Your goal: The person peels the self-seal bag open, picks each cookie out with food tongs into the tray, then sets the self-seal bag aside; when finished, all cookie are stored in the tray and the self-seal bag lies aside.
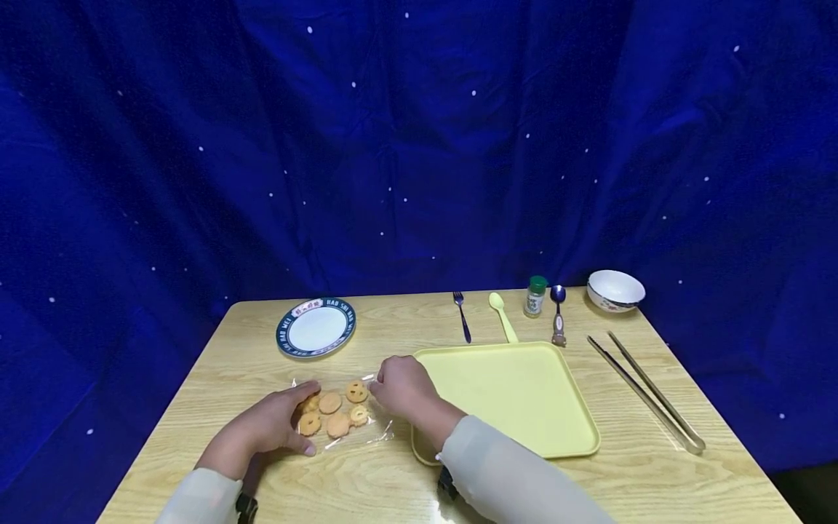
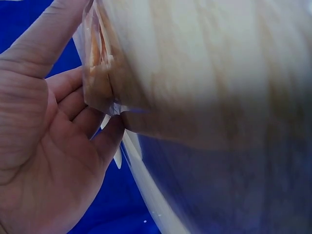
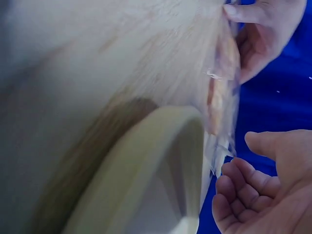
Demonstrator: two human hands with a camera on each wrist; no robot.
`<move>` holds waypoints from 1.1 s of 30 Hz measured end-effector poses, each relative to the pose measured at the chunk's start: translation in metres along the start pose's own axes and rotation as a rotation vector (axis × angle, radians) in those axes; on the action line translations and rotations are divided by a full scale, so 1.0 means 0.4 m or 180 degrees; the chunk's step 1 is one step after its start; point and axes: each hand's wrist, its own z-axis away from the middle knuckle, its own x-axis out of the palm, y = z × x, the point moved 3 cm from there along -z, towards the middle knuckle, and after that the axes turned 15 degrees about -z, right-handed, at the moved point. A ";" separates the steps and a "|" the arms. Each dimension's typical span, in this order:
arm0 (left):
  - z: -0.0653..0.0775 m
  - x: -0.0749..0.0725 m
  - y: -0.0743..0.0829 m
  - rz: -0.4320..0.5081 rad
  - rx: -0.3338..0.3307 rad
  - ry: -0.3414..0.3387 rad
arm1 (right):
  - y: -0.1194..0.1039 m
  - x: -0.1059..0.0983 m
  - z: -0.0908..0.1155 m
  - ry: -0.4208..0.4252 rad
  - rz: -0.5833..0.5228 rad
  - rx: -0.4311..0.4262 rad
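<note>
A clear plastic bag of cookies (image 1: 337,425) lies on the table, with several round golden cookies showing through it. My left hand (image 1: 265,426) holds the bag's left end, its thumb at the near side and its fingers curved round the far side. In the left wrist view, those fingers (image 2: 109,139) are against the plastic. At the bag's right edge is my right hand (image 1: 406,389), over the left rim of a yellow tray (image 1: 504,400). The right wrist view shows its thumb apart from loosely curled fingers (image 3: 239,187), close to the bag's corner.
Behind the bag sits a plate (image 1: 317,329) with a dark rim. Along the back are a fork (image 1: 463,320), a yellow spoon (image 1: 503,316), a green-capped shaker (image 1: 534,298), a dark spoon (image 1: 558,313) and a white bowl (image 1: 614,292). Metal tongs (image 1: 644,393) lie right of the tray.
</note>
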 end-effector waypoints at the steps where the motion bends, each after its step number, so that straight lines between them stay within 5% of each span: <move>1: -0.001 0.000 0.001 0.0013 -0.0006 -0.0002 | -0.001 0.007 -0.007 -0.0026 0.0096 0.0037; 11: -0.009 -0.003 0.008 0.0090 -0.0045 -0.0022 | 0.004 0.023 -0.046 0.0011 0.0495 0.0406; 33: -0.003 0.000 -0.001 0.0058 -0.0065 -0.0004 | 0.009 0.018 -0.054 -0.0022 0.0493 0.0401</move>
